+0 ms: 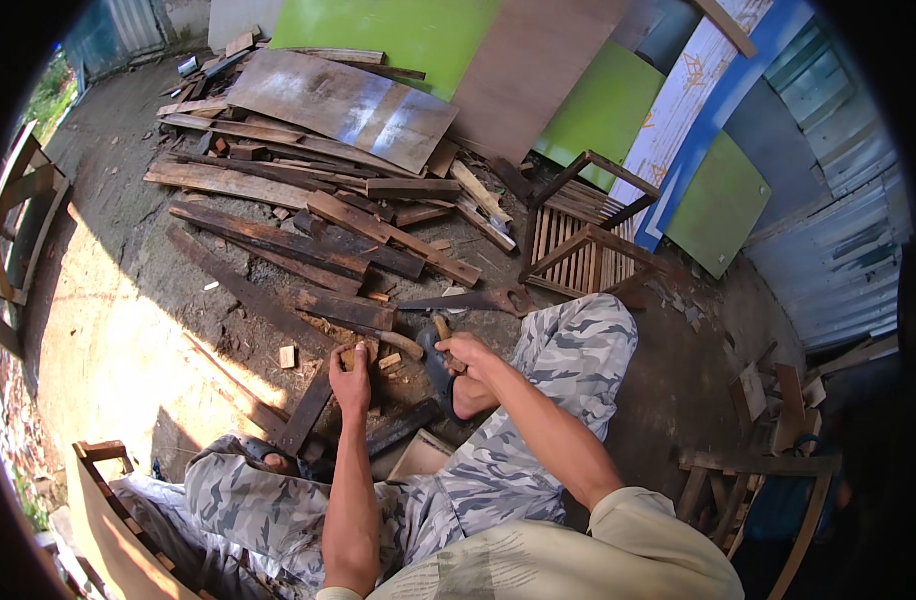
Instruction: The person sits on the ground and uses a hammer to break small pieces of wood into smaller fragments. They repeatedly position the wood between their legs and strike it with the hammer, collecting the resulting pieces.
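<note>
Left hand (pixel 351 382): closed on 1 small pale wood piece (pixel 349 357), nearest; best kept steady, fingertips tucked.
Right hand (pixel 466 354): curled around 1 short wooden handle (pixel 442 326); short strokes should spare the sandalled foot (pixel 470 395).
Floor (pixel 678 390): elbow room right.
Handsaw (pixel 463 301): just beyond, limiting far reach.
Planks (pixel 268 238): crowd far left.

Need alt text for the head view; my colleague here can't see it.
A person seated in camouflage trousers holds a small tan piece of wood in the left hand and a short handle-like piece in the right hand. A handsaw lies just beyond, with a heap of planks past it.
</note>
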Action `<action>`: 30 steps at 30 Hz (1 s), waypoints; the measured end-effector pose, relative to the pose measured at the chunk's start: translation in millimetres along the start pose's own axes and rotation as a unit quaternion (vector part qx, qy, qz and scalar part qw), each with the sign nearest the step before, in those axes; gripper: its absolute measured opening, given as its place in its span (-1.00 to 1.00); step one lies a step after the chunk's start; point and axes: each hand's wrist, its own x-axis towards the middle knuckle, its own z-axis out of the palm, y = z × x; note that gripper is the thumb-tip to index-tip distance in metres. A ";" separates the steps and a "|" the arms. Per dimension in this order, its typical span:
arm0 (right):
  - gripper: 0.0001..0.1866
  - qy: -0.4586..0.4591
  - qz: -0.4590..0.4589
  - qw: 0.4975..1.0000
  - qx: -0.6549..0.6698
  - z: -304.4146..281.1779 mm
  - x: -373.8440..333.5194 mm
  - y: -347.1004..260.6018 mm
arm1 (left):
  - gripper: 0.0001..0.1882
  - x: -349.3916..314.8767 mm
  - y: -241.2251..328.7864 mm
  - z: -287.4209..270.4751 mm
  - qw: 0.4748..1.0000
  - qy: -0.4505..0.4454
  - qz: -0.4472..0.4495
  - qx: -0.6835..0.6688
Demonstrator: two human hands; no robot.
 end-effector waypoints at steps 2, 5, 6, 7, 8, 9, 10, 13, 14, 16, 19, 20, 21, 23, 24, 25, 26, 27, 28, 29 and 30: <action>-0.71 -0.014 -0.043 0.994 -0.096 18.8 -25.2 -5.2 | -0.59 2.6 8.2 -4.4 0.998 0.013 -0.036 -0.042; -0.47 -0.082 -0.107 0.978 -0.158 41.0 -23.8 7.8 | -0.53 26.1 -12.6 -20.1 0.996 0.070 -0.035 -0.052; -0.44 -0.085 -0.132 0.973 -0.171 49.8 -28.6 12.1 | -0.55 30.0 -15.1 -27.6 0.995 0.054 -0.037 -0.070; -0.36 -0.113 -0.126 0.963 -0.209 55.5 -30.6 15.3 | -0.57 31.5 -18.1 -32.1 0.991 0.074 -0.051 -0.101; -0.42 -0.121 -0.113 0.939 -0.300 69.2 -48.3 1.7 | -0.59 35.7 -23.2 -43.6 0.984 0.101 -0.061 -0.130; -0.42 -0.127 -0.135 0.937 -0.297 76.6 -50.9 2.9 | -0.60 38.6 -24.9 -50.7 0.978 0.114 -0.075 -0.156; -0.43 -0.133 -0.156 0.934 -0.294 83.2 -54.2 7.7 | -0.62 40.1 -27.2 -58.0 0.971 0.127 -0.089 -0.182; -0.46 -0.102 -0.273 0.919 -0.265 102.2 -64.1 18.9 | -0.65 37.3 -42.9 -83.9 0.949 0.166 -0.108 -0.244; -0.48 -0.101 -0.332 0.907 -0.240 104.1 -57.3 30.5 | -0.66 37.9 -44.9 -87.3 0.942 0.175 -0.112 -0.264; -0.59 -0.074 -0.388 0.880 -0.265 111.8 -56.9 30.1 | -0.70 35.4 -54.5 -97.5 0.935 0.211 -0.106 -0.266; -0.62 -0.047 -0.354 0.876 -0.323 120.5 -62.8 24.6 | -0.68 28.3 -68.9 -114.2 0.909 0.275 -0.108 -0.295; -0.60 -0.040 -0.336 0.874 -0.350 120.2 -62.8 25.1 | -0.68 27.7 -67.5 -113.0 0.904 0.290 -0.110 -0.295; -0.58 -0.051 -0.311 0.873 -0.371 122.5 -63.8 27.9 | -0.66 25.5 -66.0 -111.8 0.899 0.310 -0.119 -0.287; -0.53 -0.067 -0.260 0.871 -0.412 126.2 -68.6 32.3 | -0.63 21.5 -62.4 -111.9 0.896 0.327 -0.129 -0.270; -0.52 -0.070 -0.276 0.860 -0.424 125.3 -64.5 37.3 | -0.62 20.7 -60.1 -110.8 0.900 0.324 -0.130 -0.261; -0.50 -0.071 -0.291 0.850 -0.434 124.1 -55.8 44.9 | -0.60 21.0 -57.4 -109.2 0.904 0.320 -0.132 -0.253; -0.48 -0.076 -0.306 0.839 -0.445 129.1 -58.2 46.0 | -0.58 20.0 -62.4 -110.4 0.901 0.328 -0.134 -0.251; -0.49 -0.084 -0.314 0.831 -0.451 132.9 -60.5 46.4 | -0.57 19.8 -67.2 -111.5 0.899 0.335 -0.137 -0.248; -0.51 -0.093 -0.340 0.834 -0.426 136.2 -63.6 47.6 | -0.55 19.4 -72.0 -112.9 0.897 0.341 -0.139 -0.245; -0.53 -0.099 -0.365 0.835 -0.400 140.6 -72.7 41.9 | -0.54 19.7 -73.7 -111.8 0.896 0.337 -0.138 -0.254; -0.54 -0.105 -0.390 0.835 -0.373 144.1 -78.4 37.6 | -0.53 19.8 -75.6 -111.5 0.895 0.332 -0.138 -0.263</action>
